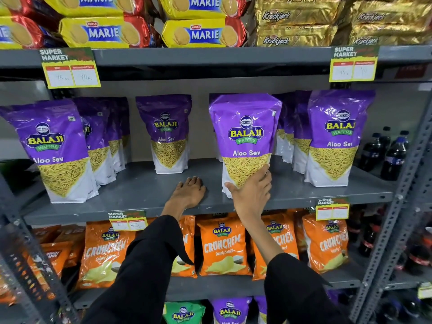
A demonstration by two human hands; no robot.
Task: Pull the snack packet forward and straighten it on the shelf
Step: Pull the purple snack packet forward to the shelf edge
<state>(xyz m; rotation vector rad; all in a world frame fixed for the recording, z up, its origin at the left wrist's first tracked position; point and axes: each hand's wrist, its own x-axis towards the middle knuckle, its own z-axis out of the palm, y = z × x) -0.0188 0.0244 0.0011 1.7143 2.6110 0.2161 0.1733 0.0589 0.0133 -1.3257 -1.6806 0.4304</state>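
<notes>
A: Start at the far left of the grey metal shelf (145, 190). What stands there?

B: A purple Balaji Aloo Sev pouch (55, 150) at the front edge, leaning a little to the left. Just behind and to its right, a row of the same pouches (105, 136) runs toward the back.

A: And next along?

B: A lone Aloo Sev pouch (168, 133) set well back, upright, with bare shelf in front of it. On that bare patch rests the left hand (189, 192), palm down, fingers spread flat, gripping nothing. Its black sleeve (149, 260) crosses the orange Crunchem packets (223, 247) on the shelf below.

A: Where is the packet being handled?

B: Right of the left hand, near the front of the same shelf. This snack packet (245, 141) is another Aloo Sev pouch, closer to the camera than its neighbours and tipped slightly, top leaning left. The right hand (251, 191) is clasped around its lower corner, thumb on the front left, fingers wrapping the right side.

A: Is its base on the shelf?

B: I cannot tell; the hand covers it.

A: Further right?

B: More pouches stacked behind, then a front pouch (336, 139) standing upright. Past it, dark cola bottles (395, 155). Above, yellow Marie biscuit packs (105, 31) and gold Krackjack packs (297, 26).
</notes>
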